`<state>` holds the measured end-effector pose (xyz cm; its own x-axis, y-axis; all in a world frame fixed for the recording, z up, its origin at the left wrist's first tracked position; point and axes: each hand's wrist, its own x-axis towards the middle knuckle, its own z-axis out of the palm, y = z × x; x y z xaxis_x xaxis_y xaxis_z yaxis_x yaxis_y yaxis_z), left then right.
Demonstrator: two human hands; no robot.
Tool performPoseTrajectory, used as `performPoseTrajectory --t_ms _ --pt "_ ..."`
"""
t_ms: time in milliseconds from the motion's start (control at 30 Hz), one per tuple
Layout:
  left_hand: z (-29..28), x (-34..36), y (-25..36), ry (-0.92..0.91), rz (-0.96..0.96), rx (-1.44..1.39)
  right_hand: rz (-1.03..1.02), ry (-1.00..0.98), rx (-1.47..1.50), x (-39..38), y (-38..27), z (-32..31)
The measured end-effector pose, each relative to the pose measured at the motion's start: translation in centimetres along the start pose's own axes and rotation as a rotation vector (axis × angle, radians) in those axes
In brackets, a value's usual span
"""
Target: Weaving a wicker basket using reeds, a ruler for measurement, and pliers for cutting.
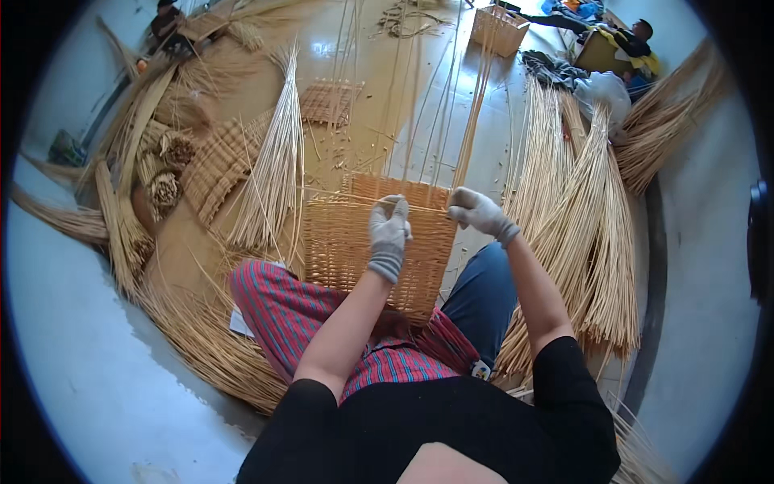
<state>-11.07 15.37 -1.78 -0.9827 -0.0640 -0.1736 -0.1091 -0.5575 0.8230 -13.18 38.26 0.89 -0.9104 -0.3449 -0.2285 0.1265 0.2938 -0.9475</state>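
Observation:
A square-sided wicker basket (355,246) stands between my knees, its woven wall facing me. Long upright canes (476,105) rise from its far and right edges. My left hand (389,230), in a pale grey glove, is closed at the top edge of the near wall, on a thin cane strand (330,192) that sticks out to the left. My right hand (480,211), gloved alike, has its fingers pinched together at the right end of that edge, by the corner canes. What exactly the right fingertips hold is too small to make out.
Bundles of long canes (601,242) lean at my right; another pale bundle (278,161) lies ahead on the left. Woven mats (222,173) and rolled bundles lie to the left. A wooden box (498,32) stands farther off. Two other people sit at the far left and far right.

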Motion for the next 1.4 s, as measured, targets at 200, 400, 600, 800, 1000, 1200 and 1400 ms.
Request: performPoseTrajectory --t_ms 200,400,600,800,1000,1200,1400 --pt "1.1 -1.6 -0.9 -0.031 -0.084 -0.001 -0.064 0.191 0.071 -1.5 2.9 -0.2" --pt "1.7 3.5 3.6 -0.001 0.46 0.525 -0.028 0.298 0.157 -1.3 3.3 2.2" --pt "11.7 9.9 4.3 -0.446 0.771 1.45 -0.005 0.433 0.184 -1.0 4.2 3.5" --pt "11.2 8.3 5.5 -0.38 0.407 0.603 0.06 0.47 0.106 -1.1 5.0 2.2" --pt "-4.9 1.2 3.5 0.049 0.095 0.161 -0.118 0.875 -0.899 -2.5 -3.3 5.8" --pt "-3.2 5.6 5.8 -0.107 0.261 0.619 -0.258 0.374 -1.051 -2.0 -4.8 11.9" --pt "1.6 11.2 7.5 -0.339 0.614 1.135 -0.18 0.344 -1.156 -0.4 -5.1 12.7"
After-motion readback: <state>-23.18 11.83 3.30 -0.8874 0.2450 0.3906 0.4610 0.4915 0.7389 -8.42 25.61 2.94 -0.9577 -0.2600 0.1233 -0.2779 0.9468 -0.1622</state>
